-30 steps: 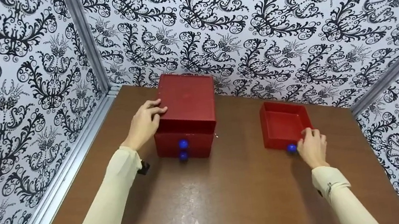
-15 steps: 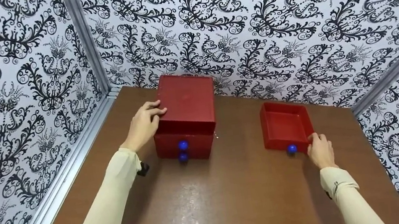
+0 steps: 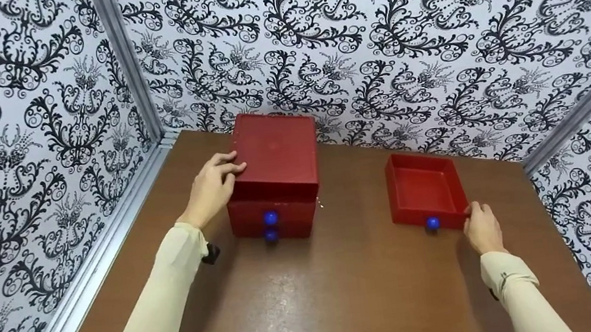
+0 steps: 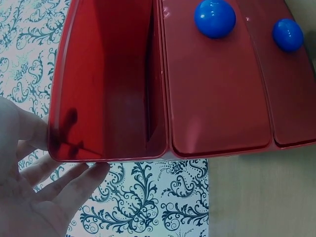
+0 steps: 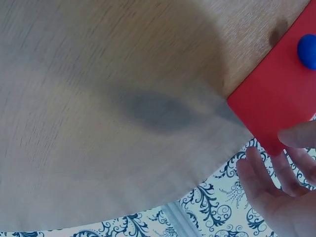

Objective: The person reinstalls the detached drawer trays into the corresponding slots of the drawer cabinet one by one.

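Note:
A red drawer cabinet [image 3: 274,151] stands at the back left, with a gap at its top front and two blue round knobs below. My left hand [image 3: 211,188] rests on its upper left edge, fingertips on the top. In the left wrist view the fingers of the left hand [image 4: 49,197] lie fairly straight along the cabinet's outside, beside the hollow top slot [image 4: 126,84]. A shallow red drawer [image 3: 424,189] with one blue knob [image 3: 432,223] lies to the right. My right hand [image 3: 483,228] holds its front right corner, thumb [image 5: 298,134] across the front.
A brown wooden table [image 3: 356,283] bears both pieces. Patterned walls [image 3: 336,40] stand close behind and at the sides, joined by metal posts [image 3: 126,62]. A metal rail [image 3: 92,267] runs along the table's left edge.
My right hand has slid right from beside the drawer's knob to its front right corner, uncovering the knob. My left hand and the cabinet stay in place; the drawer shows no clear shift.

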`<state>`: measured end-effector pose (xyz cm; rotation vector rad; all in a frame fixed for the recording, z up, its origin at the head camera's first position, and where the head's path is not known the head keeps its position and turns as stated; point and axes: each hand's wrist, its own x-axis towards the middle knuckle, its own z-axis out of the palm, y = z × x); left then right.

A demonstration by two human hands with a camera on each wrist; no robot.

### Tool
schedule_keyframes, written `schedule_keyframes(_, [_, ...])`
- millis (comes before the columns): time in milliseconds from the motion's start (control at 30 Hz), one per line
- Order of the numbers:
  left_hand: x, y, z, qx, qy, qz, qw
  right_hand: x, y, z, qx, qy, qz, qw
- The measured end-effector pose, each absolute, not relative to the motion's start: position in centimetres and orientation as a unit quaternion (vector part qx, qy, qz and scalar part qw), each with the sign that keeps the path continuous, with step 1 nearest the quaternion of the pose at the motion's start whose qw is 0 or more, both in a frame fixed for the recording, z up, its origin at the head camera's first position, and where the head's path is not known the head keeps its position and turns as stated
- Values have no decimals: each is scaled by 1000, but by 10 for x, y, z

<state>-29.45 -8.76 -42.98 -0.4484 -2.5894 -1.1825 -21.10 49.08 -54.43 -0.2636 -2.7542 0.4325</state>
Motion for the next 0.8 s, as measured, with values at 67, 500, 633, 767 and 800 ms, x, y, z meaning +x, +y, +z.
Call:
schedule_keyframes(67, [-295,-87,-429,-153,-891,-407,129,-211,492,-545,-87,-969,153,173])
schedule_keyframes(500, [-296,-87,-429,-147,-893,-407,123,-212,499,-554,-39,-965,168,197])
schedule_keyframes(633, [-296,-87,-429,-145,-894,-406,121,-213,499,-555,-34,-962,177,207])
schedule_keyframes(767, [-296,-88,-430,-151,-893,-405,128,-214,500,-558,-21,-957,177,229])
schedule_keyframes(800, [-296,-88,-430,-153,-892,-405,131,-215,500,-560,-18,-956,176,234])
